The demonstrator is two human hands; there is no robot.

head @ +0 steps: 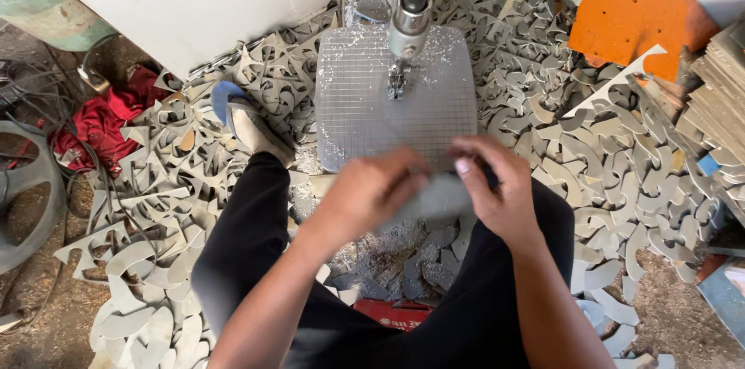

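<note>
Floor (667, 315) strewn with grey offcuts (605, 159). Saw table (357, 97) ahead. Left hand (369, 190), right hand (497, 190) both pinching grey sheet (441, 197) at table edge; next, steady feed toward blade (397, 82).

Your forearms are bare, with no sleeve, watch or glove showing on either one. Your left hand (369, 190) and right hand (497, 187) wear no rings that can be made out; the left is blurred. You wear black trousers (240, 245) over both legs, loose and creased at the knees. On your left foot sits a pale sandal (252, 128) with a blue sole edge.
</note>
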